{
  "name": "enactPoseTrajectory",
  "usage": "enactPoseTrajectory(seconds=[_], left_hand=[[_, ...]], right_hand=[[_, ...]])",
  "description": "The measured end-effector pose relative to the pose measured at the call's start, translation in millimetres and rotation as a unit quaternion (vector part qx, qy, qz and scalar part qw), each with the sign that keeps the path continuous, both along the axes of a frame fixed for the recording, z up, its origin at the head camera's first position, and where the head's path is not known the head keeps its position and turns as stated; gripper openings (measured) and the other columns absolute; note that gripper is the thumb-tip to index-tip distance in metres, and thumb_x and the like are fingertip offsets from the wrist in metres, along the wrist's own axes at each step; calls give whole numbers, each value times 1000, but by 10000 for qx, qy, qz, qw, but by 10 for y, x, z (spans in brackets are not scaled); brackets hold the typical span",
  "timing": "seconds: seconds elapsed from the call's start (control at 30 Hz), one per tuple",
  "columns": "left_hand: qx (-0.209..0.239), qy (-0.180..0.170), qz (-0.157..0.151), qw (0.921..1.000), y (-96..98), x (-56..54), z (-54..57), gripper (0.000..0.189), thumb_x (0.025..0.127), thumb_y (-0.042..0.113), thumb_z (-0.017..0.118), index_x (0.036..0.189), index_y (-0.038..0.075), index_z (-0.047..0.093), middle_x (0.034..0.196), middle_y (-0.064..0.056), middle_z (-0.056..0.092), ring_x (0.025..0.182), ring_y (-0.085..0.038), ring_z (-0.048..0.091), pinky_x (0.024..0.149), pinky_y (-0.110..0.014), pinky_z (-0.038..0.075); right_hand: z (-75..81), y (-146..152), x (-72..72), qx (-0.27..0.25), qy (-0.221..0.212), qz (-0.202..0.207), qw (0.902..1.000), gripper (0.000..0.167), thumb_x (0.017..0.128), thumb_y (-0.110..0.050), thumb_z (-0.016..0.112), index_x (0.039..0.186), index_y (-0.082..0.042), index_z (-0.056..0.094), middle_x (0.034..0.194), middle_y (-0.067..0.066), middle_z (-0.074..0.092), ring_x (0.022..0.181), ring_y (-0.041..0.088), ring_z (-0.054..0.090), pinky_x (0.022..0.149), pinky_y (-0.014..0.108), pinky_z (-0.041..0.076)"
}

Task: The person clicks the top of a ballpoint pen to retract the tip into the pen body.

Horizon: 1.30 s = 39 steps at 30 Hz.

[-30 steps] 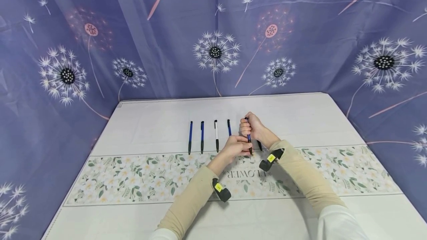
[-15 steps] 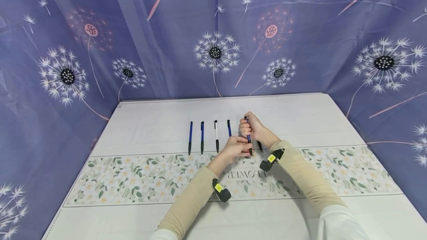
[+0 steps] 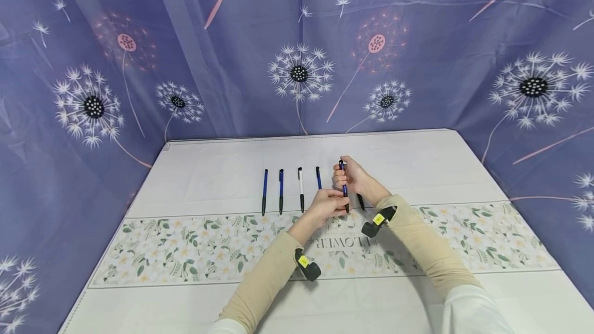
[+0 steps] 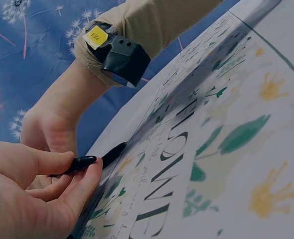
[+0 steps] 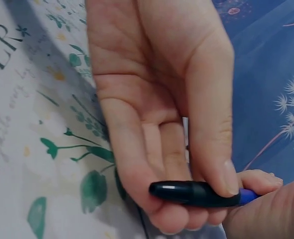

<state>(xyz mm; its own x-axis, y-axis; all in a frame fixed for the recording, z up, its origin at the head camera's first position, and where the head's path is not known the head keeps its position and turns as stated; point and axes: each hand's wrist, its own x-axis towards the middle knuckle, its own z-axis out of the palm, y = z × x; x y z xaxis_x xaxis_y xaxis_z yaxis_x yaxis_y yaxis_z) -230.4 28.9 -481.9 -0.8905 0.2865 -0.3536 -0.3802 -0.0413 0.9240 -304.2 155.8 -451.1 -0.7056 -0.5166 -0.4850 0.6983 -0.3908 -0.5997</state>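
Note:
My right hand [image 3: 355, 175] curls its fingers round the upper part of a blue ballpoint pen [image 3: 344, 179], thumb near the top end. My left hand [image 3: 325, 204] pinches the same pen's black grip end between thumb and fingers; the left wrist view shows its black tip [image 4: 82, 163] poking out. In the right wrist view the left hand [image 5: 162, 99] comes in from above, and part of the right hand [image 5: 269, 209] shows beside the blue barrel. Another pen [image 3: 360, 202] lies under the right wrist, mostly hidden.
Left of the hands, two blue pens [image 3: 265, 189] [image 3: 281, 189] and a white pen [image 3: 301, 189] lie in a row. A further blue pen [image 3: 318, 177] is partly covered by the left hand. The white tablecloth [image 3: 209, 169] has a floral band; a dandelion-print curtain [image 3: 232, 92] surrounds it.
The held pen has shifted slightly up and to the left between the hands, with more of its top end showing. Both arms stay almost where they were.

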Motion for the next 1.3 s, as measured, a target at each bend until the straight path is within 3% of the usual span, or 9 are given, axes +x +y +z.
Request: enactPoseTrajectory(seconds=[0.5,0.77,1.0,1.17,1.3], left_hand=[[-9,42,44,10000,6,-7,27,30,91,4,65,118,-7,61,109,-20,66,88,-22,71,82,-30,60],[-88,65,170,9998,16,-4,46,29,90,3,65,117,-7,62,107,-18,67,85,-19,71,81,-28,60],[-153,154,321,9992,21,-3,44,27,90,4,66,115,-5,63,104,-17,68,83,-18,70,79,-28,61],[-252,204,393,9987,28,-10,27,27,88,2,67,114,-4,63,102,-17,69,78,-15,69,76,-28,61],[-321,297,449,9980,30,-1,36,27,87,0,67,114,-3,63,98,-14,68,74,-14,67,74,-27,61]], right_hand=[[59,70,-28,434,176,-207,9987,43,105,-43,21,80,-14,39,60,-8,30,51,5,22,48,17,20],[59,73,-26,851,424,-283,9951,41,107,-36,22,88,-11,48,62,-6,43,54,6,37,51,16,33],[80,72,-23,1540,1012,-132,9828,30,105,-22,25,118,-3,45,69,-5,55,61,7,49,62,16,43],[70,82,-28,1950,1272,-19,9725,40,104,-16,28,138,4,37,75,-4,56,65,7,52,66,17,45],[78,74,-19,2268,1438,-49,9633,43,103,-13,32,141,8,34,73,-5,60,64,5,56,68,18,49]])
